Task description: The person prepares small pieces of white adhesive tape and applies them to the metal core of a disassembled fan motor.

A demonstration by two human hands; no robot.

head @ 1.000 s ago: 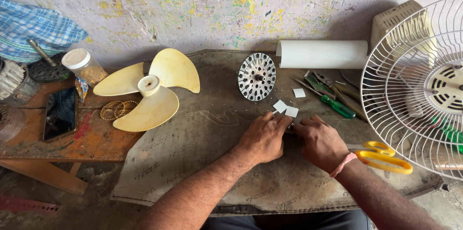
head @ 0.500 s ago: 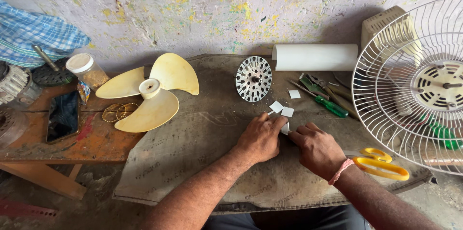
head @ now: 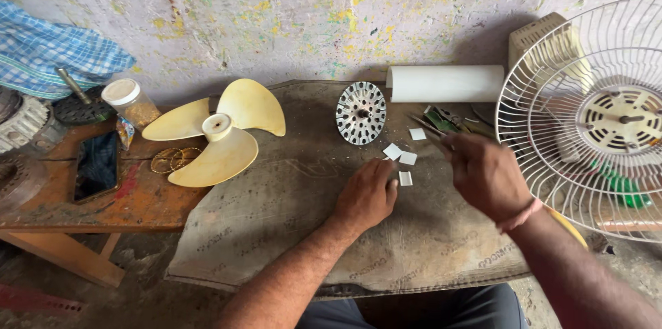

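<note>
Down on the brown sack (head: 276, 218), near its middle: the left hand (head: 369, 198), knuckles up, fingers (head: 386, 181) curled under. Hard to tell if anything small is tucked inside. Just beside those fingertips, on the side away from the body and a bit to the right: one little white paper piece (head: 405, 178), lying flat, long side pointing toward the wall.

Up off the sack, to the right: the right hand (head: 486, 174), seen from the back and blurry. Fingers hidden, so no telling if shut or apart. Pointing toward the pile of green tools (head: 441, 122) near the sack's far edge.

So, for that nearest paper piece: left hand much closer, almost touching; right hand higher and farther off.

A little farther toward the wall: two more paper pieces (head: 400, 154), touching each other, and one alone (head: 417, 134) beside the tools. Behind them, a round metal disc (head: 360, 113) with many slots. At the far edge, a white roll (head: 447, 83) lying sideways along the wall.

Out at the right edge: a big white fan cage (head: 552, 163). Out at the left edge of the sack, half on the bare wooden table (head: 62, 212): a yellow fan blade (head: 217, 132), with a jar (head: 131, 103) and a dark phone (head: 96, 163) beyond it.
</note>
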